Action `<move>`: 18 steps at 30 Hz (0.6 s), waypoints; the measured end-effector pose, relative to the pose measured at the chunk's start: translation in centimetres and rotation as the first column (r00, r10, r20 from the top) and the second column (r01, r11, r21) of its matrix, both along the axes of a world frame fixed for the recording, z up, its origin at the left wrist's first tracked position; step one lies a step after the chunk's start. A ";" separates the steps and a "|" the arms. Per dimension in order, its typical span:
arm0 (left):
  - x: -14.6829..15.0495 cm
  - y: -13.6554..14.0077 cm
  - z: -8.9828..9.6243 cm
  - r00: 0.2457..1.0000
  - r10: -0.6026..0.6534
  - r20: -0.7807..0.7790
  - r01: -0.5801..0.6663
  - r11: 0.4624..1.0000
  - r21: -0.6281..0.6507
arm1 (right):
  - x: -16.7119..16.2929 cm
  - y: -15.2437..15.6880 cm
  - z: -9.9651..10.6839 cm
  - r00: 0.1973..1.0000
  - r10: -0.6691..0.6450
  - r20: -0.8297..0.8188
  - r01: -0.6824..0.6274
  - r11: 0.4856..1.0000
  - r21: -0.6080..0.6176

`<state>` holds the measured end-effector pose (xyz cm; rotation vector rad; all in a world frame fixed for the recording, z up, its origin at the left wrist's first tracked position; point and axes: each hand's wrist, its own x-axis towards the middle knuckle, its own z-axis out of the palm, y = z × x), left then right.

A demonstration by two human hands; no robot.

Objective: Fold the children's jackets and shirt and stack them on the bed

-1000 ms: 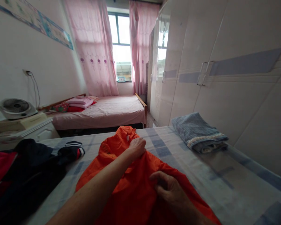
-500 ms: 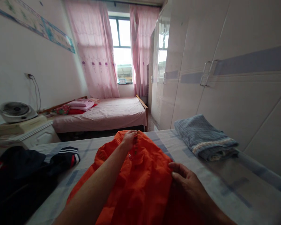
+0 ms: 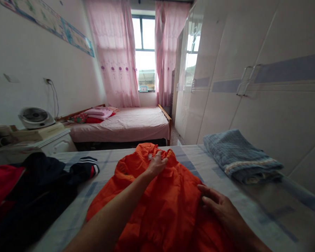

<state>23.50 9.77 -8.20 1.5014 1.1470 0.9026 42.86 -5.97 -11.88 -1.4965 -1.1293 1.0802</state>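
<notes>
An orange jacket (image 3: pixel 168 203) lies spread on the bed in front of me, its collar pointing away. My left hand (image 3: pixel 157 163) reaches across it and is closed on the fabric by the collar opening. At the jacket's right side, my right hand (image 3: pixel 217 203) rests against the cloth with fingers stretched and the thumb apart. The lower end of the jacket runs out of view at the bottom.
A folded blue-grey blanket (image 3: pixel 241 157) lies to the right on the patterned sheet (image 3: pixel 254 203). Dark clothing (image 3: pixel 47 189) with red parts is heaped at left. Beyond are a pink bed (image 3: pixel 136 122), a fan (image 3: pixel 36 117) on a cabinet, and a white wardrobe (image 3: pixel 220 115).
My view has turned slightly left. My left hand has shifted from the collar's top edge toward its front opening, and the collar now stands more open. The right hand stays at the jacket's side.
</notes>
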 end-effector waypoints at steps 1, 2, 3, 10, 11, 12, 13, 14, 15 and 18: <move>-0.8 -0.4 0.1 0.999 0.000 -0.044 0.001 1.000 0.013 | 0.3 -0.1 0.0 0.996 -0.006 0.086 0.005 1.000 0.015; -1.7 -1.1 0.2 0.996 -0.006 -0.094 0.008 1.000 0.023 | 0.6 -0.3 0.1 0.984 -0.017 0.180 0.011 0.999 0.032; -2.9 -2.0 0.3 0.990 -0.016 -0.140 0.020 0.999 0.029 | 0.8 -0.4 0.1 0.962 -0.033 0.270 0.020 0.998 0.052; -8.7 -11.1 0.2 0.931 -0.152 -0.333 0.158 0.987 -0.010 | 1.0 -0.4 0.1 0.796 -0.109 0.595 -0.057 0.966 0.253; -8.6 -12.0 0.1 0.924 -0.173 -0.340 0.174 0.984 -0.029 | 0.8 -0.3 0.0 0.767 -0.125 0.630 -0.072 0.958 0.277; -8.4 -12.8 0.0 0.925 -0.198 -0.323 0.191 0.980 -0.054 | 0.7 -0.2 -0.1 0.736 -0.135 0.663 -0.092 0.951 0.296; -8.0 -13.4 -0.1 0.935 -0.219 -0.278 0.203 0.976 -0.083 | 0.7 0.0 -0.2 0.704 -0.142 0.696 -0.117 0.943 0.310; -7.6 -13.8 0.0 0.953 -0.230 -0.197 0.210 0.971 -0.118 | 0.6 0.2 -0.2 0.667 -0.143 0.731 -0.148 0.936 0.318; -7.3 -14.0 0.2 0.970 -0.228 -0.086 0.212 0.964 -0.159 | 0.7 0.5 -0.2 0.625 -0.138 0.768 -0.184 0.931 0.316; -7.4 -13.5 1.3 0.954 -0.132 0.269 0.211 0.934 -0.289 | 0.8 1.5 0.3 0.493 -0.078 0.866 -0.294 0.922 0.251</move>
